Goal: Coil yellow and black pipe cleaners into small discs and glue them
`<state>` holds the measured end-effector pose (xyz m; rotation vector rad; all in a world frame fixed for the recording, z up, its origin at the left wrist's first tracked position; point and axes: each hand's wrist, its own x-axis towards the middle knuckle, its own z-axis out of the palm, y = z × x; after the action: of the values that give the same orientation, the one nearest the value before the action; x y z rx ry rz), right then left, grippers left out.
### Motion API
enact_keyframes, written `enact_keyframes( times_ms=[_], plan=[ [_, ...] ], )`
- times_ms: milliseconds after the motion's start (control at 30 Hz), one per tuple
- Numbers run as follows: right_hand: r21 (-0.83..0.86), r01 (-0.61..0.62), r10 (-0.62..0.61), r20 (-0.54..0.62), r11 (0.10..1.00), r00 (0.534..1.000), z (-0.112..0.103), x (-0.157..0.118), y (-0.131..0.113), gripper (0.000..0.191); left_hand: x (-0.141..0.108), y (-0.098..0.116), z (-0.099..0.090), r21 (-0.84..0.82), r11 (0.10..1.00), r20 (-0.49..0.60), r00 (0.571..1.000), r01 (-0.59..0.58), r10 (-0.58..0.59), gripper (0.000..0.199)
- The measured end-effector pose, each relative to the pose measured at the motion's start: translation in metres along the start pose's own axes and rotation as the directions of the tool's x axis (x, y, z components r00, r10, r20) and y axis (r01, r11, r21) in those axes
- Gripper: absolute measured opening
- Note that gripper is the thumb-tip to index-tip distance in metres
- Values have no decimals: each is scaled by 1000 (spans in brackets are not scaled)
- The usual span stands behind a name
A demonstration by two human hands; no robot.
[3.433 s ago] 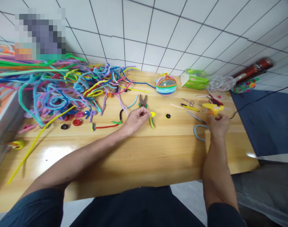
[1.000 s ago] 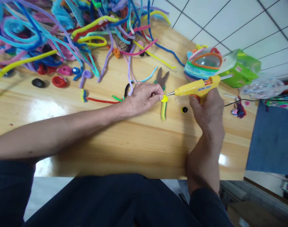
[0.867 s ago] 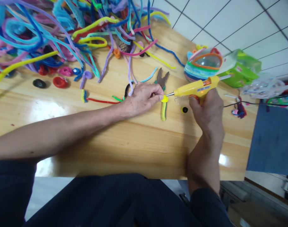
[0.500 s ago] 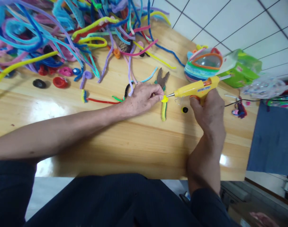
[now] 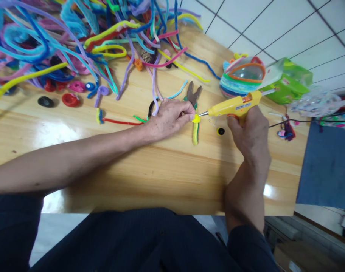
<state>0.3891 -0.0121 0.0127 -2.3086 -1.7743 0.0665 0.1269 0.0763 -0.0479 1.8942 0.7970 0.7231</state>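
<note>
Between the thumb and fingertips of my left hand (image 5: pixel 172 118) is a small yellow piece (image 5: pixel 195 118), whose exact kind I cannot make out. My right hand (image 5: pixel 250 134) is wrapped round the handle of a yellow hot glue gun (image 5: pixel 232 105), its metal nozzle pointing left at the yellow piece. The nozzle tip is at the piece's edge; whether they touch is unclear. Pliers (image 5: pixel 193 94) with yellow-green handles lie beneath my left fingertips. A small yellow-and-black disc (image 5: pixel 220 131) rests on the table between my hands.
A heap of coloured pipe cleaners (image 5: pixel 76 45) covers the back left of the wooden table (image 5: pixel 149 177). Red and black coils (image 5: pixel 70 99) lie before it. A striped pipe-cleaner basket (image 5: pixel 242 77) and a green bag (image 5: pixel 291 81) stand back right. The gun's black cord (image 5: pixel 291 121) runs right.
My hands keep almost the same pose, with the nozzle still at the yellow piece. The whole view has shifted very slightly.
</note>
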Motion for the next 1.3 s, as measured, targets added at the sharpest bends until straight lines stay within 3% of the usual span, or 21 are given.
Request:
enact_keyframes(
  times_ms=[467,1300],
  plan=[
    [19,49,-49,-8,999,999,3,1,2,19,0,-4,0,101,992,11,997,-75,75,15],
    [43,57,-57,-1,997,998,0,0,8,17,0,-5,0,83,993,9,997,-83,83,15]
  ],
)
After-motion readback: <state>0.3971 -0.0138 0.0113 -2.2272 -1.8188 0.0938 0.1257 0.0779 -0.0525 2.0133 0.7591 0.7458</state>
